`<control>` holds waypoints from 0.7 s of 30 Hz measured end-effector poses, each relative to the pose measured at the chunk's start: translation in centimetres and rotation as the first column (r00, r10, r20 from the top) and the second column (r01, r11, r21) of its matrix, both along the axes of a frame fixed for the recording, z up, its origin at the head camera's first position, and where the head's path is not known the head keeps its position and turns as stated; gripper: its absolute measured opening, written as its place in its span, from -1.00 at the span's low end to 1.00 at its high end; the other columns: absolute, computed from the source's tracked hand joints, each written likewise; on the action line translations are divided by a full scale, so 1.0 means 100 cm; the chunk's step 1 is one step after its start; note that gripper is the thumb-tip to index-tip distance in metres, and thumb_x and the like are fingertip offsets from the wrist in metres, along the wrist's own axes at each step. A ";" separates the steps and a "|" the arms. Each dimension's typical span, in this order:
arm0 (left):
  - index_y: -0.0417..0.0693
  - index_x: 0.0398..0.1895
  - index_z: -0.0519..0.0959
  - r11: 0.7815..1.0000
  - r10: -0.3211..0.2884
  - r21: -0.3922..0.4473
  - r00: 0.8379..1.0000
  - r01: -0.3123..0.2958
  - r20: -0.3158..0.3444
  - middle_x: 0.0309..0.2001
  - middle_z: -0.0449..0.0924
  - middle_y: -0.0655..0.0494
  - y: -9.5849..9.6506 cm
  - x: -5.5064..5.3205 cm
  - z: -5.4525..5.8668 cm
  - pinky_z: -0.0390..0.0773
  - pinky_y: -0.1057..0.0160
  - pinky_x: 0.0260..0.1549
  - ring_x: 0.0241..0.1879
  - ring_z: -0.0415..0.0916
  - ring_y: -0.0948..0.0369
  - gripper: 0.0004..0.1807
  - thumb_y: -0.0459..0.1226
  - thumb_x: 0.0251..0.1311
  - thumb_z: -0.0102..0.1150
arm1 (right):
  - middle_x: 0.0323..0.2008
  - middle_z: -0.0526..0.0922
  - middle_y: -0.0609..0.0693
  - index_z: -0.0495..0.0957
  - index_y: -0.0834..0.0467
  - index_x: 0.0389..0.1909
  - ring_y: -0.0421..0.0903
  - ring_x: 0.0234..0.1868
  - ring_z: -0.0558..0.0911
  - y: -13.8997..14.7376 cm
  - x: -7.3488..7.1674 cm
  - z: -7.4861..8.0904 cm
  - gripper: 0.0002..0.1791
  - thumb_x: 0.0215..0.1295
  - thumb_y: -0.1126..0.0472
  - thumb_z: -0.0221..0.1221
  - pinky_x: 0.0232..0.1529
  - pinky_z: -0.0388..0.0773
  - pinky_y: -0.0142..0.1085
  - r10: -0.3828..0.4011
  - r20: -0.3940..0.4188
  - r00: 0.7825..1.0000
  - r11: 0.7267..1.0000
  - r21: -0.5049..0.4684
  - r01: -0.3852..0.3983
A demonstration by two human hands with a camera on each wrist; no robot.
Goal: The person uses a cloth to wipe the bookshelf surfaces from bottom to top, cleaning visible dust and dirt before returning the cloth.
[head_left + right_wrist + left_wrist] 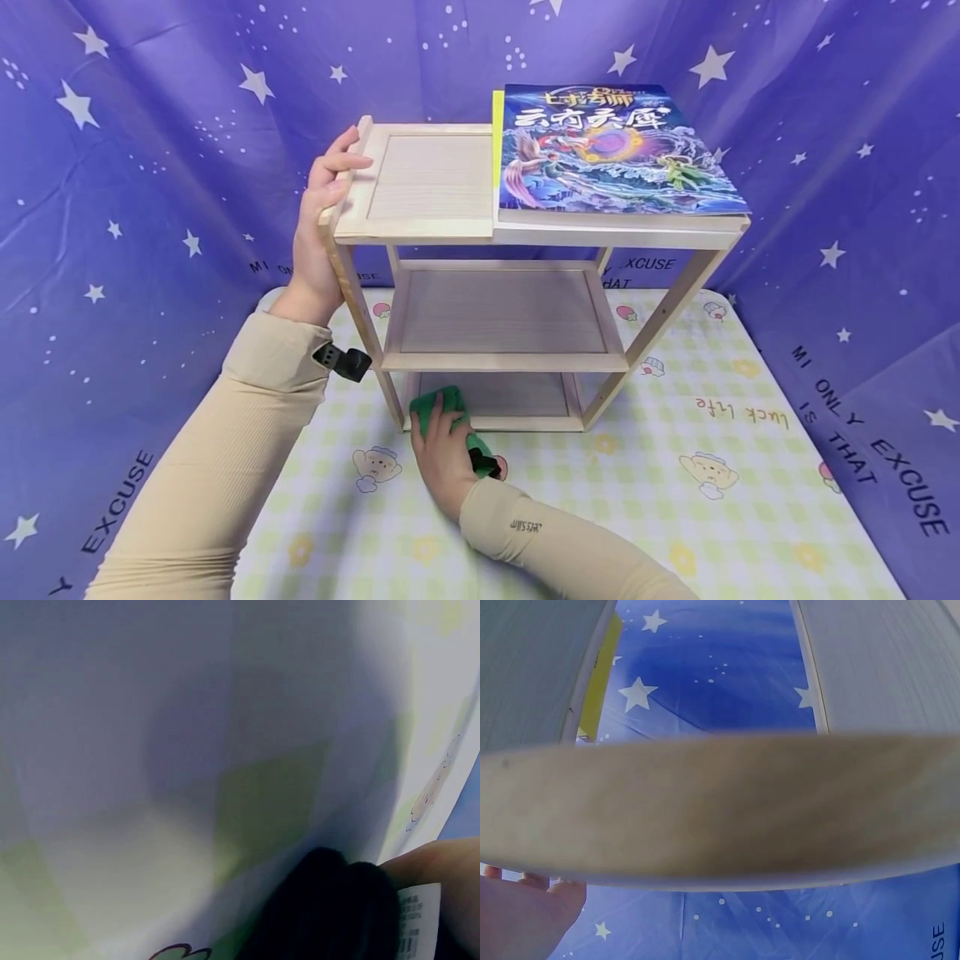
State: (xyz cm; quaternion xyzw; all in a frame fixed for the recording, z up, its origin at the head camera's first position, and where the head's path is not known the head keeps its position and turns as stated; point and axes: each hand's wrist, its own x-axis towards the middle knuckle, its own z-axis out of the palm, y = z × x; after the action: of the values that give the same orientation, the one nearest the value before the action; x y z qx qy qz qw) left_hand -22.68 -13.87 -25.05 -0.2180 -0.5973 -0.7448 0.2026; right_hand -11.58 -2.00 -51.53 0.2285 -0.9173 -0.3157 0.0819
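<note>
A light wooden three-tier shelf rack (430, 227) stands on the table in the head view. My left hand (324, 212) grips the upper left edge of its top, with fingers over the rail. In the left wrist view, a blurred wooden bar (720, 810) crosses the picture, and part of the hand (525, 915) shows below it. My right hand (442, 458) holds a green cloth (426, 406) at the front left of the lowest tier (517, 396). The right wrist view shows the bunched cloth (322, 915) very dark, with a white tag (418, 922) beside the hand.
A colorful illustrated book (615, 154) lies on the right half of the rack's top. The middle tier (502, 312) is bare wood. A checked tablecloth (645, 533) covers the table, and purple star-patterned fabric (165, 150) hangs behind and on both sides.
</note>
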 end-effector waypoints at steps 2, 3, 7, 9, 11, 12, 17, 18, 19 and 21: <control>0.24 -0.21 0.53 1.000 0.000 -0.002 1.000 0.000 0.000 0.52 0.07 0.05 0.000 0.000 0.000 0.02 0.20 0.36 0.49 0.00 0.15 -0.74 -0.13 0.24 -0.21 | 0.37 0.44 0.11 0.14 -0.26 0.50 0.06 0.04 0.61 0.000 0.000 0.001 -0.44 0.52 -0.12 -0.13 -0.28 0.60 -0.19 0.000 0.004 1.000 1.000 -0.001 0.000; 0.25 -0.20 0.53 1.000 0.002 -0.004 1.000 -0.002 0.001 0.52 0.07 0.05 0.000 0.000 0.000 0.02 0.20 0.35 0.49 0.00 0.15 -0.74 -0.13 0.23 -0.21 | 0.37 0.43 0.11 0.15 -0.26 0.50 0.06 0.05 0.61 0.000 0.000 0.001 -0.44 0.52 -0.12 -0.12 -0.28 0.61 -0.20 0.000 0.008 1.000 1.000 -0.005 0.000; 0.24 -0.21 0.54 1.000 0.006 0.001 1.000 -0.006 -0.007 0.52 0.10 0.05 0.000 0.000 0.000 0.04 0.21 0.35 0.49 0.02 0.15 -0.74 -0.13 0.23 -0.21 | 0.37 0.44 0.12 0.15 -0.24 0.50 0.06 0.05 0.61 0.001 0.001 0.001 -0.43 0.52 -0.11 -0.10 -0.27 0.62 -0.19 0.004 0.028 1.000 1.000 -0.024 -0.004; 0.24 -0.21 0.54 1.000 0.008 0.005 1.000 -0.008 -0.009 0.52 0.11 0.04 0.000 0.001 0.000 0.04 0.22 0.35 0.49 0.02 0.15 -0.73 -0.14 0.23 -0.21 | 0.36 0.44 0.13 0.16 -0.23 0.50 0.07 0.05 0.61 0.002 0.002 0.001 -0.43 0.51 -0.11 -0.08 -0.27 0.62 -0.19 0.009 0.035 0.999 0.999 -0.039 -0.007; 0.24 -0.22 0.55 1.000 0.009 0.008 1.000 -0.009 -0.008 0.52 0.11 0.04 0.000 0.000 0.000 0.04 0.22 0.35 0.49 0.02 0.15 -0.73 -0.14 0.23 -0.22 | 0.36 0.44 0.13 0.16 -0.23 0.50 0.07 0.04 0.61 0.003 0.003 0.002 -0.42 0.50 -0.11 -0.07 -0.27 0.62 -0.18 0.014 0.038 0.999 0.999 -0.038 -0.013; 0.24 -0.22 0.55 1.000 0.010 0.009 1.000 -0.010 -0.007 0.52 0.11 0.04 0.000 0.001 0.000 0.04 0.22 0.35 0.49 0.02 0.15 -0.73 -0.14 0.23 -0.21 | 0.36 0.44 0.14 0.16 -0.22 0.50 0.07 0.04 0.61 0.003 0.004 0.002 -0.42 0.50 -0.12 -0.07 -0.27 0.62 -0.19 0.017 0.038 0.999 0.999 -0.037 -0.016; 0.25 -0.23 0.55 1.000 0.012 0.007 1.000 -0.012 -0.002 0.52 0.11 0.06 0.000 0.000 0.000 0.03 0.22 0.35 0.49 0.03 0.15 -0.72 -0.14 0.23 -0.22 | 0.36 0.44 0.15 0.15 -0.21 0.51 0.07 0.03 0.61 0.006 0.007 0.003 -0.41 0.50 -0.12 -0.06 -0.26 0.61 -0.20 0.034 0.049 0.998 0.999 -0.031 -0.032; 0.24 -0.22 0.55 1.000 0.011 0.007 1.000 -0.011 -0.002 0.52 0.11 0.05 0.000 0.000 0.000 0.03 0.22 0.35 0.49 0.03 0.15 -0.72 -0.15 0.23 -0.22 | 0.36 0.44 0.15 0.15 -0.21 0.51 0.07 0.03 0.61 0.006 0.007 0.003 -0.41 0.50 -0.10 -0.06 -0.25 0.61 -0.20 0.033 0.056 0.998 0.999 -0.040 -0.031; 0.25 -0.22 0.55 1.000 0.011 0.005 1.000 -0.011 -0.001 0.52 0.10 0.06 0.000 0.000 0.000 0.03 0.22 0.35 0.49 0.02 0.16 -0.72 -0.14 0.23 -0.23 | 0.36 0.44 0.15 0.15 -0.21 0.51 0.07 0.04 0.61 0.007 0.006 0.003 -0.41 0.50 -0.09 -0.06 -0.25 0.62 -0.20 0.032 0.065 0.997 0.998 -0.052 -0.029; 0.25 -0.22 0.55 1.000 0.014 -0.001 1.000 -0.014 -0.001 0.52 0.10 0.06 0.001 0.000 0.000 0.03 0.22 0.35 0.49 0.02 0.16 -0.72 -0.14 0.24 -0.23 | 0.36 0.43 0.15 0.16 -0.21 0.50 0.06 0.04 0.60 0.009 0.005 0.004 -0.41 0.49 -0.07 -0.03 -0.24 0.62 -0.20 0.028 0.085 0.996 0.996 -0.082 -0.021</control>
State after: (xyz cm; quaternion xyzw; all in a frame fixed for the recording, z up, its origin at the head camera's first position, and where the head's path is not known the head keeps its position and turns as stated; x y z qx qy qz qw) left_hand -22.70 -13.79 -25.08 -0.2143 -0.5990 -0.7430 0.2080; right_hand -11.04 -1.09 -51.11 0.2496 -0.9292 -0.2669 0.0552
